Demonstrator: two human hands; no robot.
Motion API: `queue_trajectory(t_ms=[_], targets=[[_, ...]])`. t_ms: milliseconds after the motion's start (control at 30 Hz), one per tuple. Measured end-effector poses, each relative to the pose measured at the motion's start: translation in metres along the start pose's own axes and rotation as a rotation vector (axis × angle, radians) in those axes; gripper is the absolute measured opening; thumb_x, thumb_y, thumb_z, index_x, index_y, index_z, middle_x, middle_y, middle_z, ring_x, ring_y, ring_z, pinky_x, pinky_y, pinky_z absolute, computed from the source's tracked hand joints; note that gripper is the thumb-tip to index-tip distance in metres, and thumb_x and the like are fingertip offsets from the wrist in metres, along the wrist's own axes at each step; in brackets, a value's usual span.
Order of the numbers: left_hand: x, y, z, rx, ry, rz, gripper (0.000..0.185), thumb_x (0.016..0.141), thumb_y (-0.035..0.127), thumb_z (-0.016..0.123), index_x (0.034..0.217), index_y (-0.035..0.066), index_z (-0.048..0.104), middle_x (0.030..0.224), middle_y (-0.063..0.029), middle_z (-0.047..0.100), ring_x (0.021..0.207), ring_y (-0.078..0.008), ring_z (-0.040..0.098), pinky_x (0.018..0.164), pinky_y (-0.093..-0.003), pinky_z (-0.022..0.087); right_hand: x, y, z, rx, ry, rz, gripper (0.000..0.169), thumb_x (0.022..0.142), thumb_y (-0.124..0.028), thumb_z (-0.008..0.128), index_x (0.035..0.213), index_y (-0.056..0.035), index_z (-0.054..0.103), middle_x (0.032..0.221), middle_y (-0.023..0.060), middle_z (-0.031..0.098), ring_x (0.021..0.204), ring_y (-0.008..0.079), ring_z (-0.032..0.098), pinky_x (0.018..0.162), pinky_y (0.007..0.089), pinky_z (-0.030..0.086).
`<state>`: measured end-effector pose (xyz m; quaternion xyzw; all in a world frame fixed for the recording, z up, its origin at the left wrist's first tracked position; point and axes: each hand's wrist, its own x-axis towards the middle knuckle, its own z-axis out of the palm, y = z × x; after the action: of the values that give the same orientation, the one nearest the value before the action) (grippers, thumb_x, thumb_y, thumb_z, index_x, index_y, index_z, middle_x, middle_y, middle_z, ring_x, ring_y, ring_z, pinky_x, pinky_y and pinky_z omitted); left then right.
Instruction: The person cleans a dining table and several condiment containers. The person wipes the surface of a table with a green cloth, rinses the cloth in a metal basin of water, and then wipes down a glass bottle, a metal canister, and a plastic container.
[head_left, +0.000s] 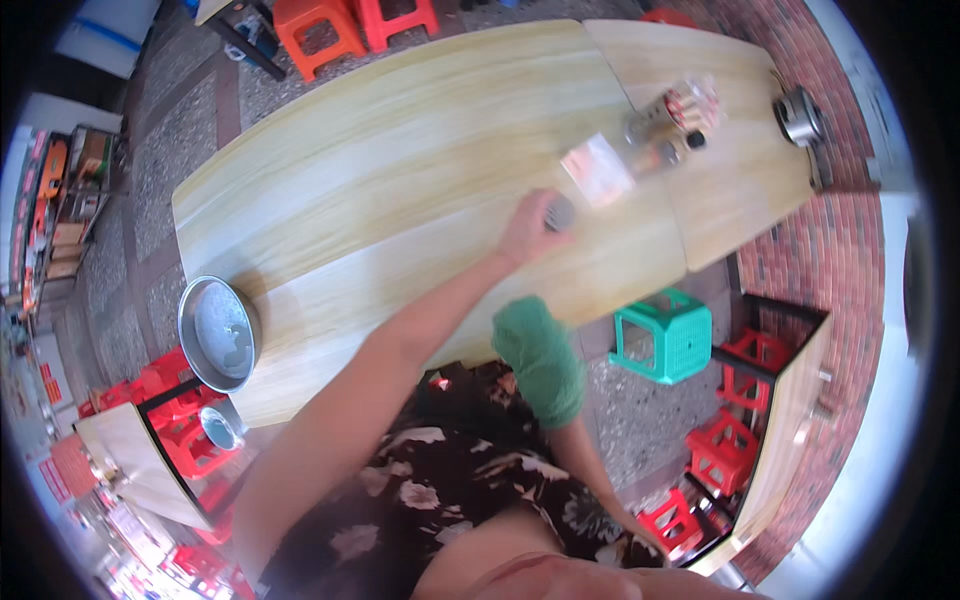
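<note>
My left hand (525, 234) reaches out over the wood-patterned table (360, 187) and grips a small round container with a dark grey top (558, 213), blurred. Just beyond it lies a white and pink packet, perhaps of napkins (598, 171). Green fabric (541, 360) covers my right hand from the wrist up, close to my body at the table's near edge. The fingers under that fabric are hidden, so I cannot tell whether it is a cloth or a mitt.
A metal basin (217, 334) with sudsy-looking liquid stands at the table's left corner. Blurred bottles (664, 154) and a clear bag of pale items (694, 105) sit towards the right. A metal pot (801, 116) is by the brick wall. A green stool (666, 336) stands below the near edge.
</note>
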<state>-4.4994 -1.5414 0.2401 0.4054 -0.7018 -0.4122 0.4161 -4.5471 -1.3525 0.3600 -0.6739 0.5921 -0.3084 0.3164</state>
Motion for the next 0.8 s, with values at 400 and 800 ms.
queue_trajectory(t_ms=[400,800], targets=[[-0.181,-0.062,-0.148,-0.144,0.226,-0.660,0.030,0.091,0.011,0.056,0.120,0.002,0.053,0.106,-0.0077,0.062,0.098,-0.0161,0.060,0.087,-0.0295,0.048,0.174,0.116,0.155,-0.751,0.148,-0.078,0.050,0.092,-0.035,0.044,0.132,-0.0038,0.043,0.134,0.0160,0.045,0.127,0.0337,0.038,0.109,0.0463,0.025],[-0.408,-0.024,-0.345,-0.759,1.449,-0.963,0.051,0.092,0.048,0.047,0.126,0.011,0.046,0.117,-0.0160,0.059,0.089,-0.0249,0.063,0.072,-0.0309,0.054,0.489,0.100,0.244,-0.869,0.170,0.269,0.066,0.088,-0.049,0.044,0.136,-0.0044,0.037,0.139,0.0173,0.041,0.131,0.0333,0.035,0.104,0.0492,0.029]])
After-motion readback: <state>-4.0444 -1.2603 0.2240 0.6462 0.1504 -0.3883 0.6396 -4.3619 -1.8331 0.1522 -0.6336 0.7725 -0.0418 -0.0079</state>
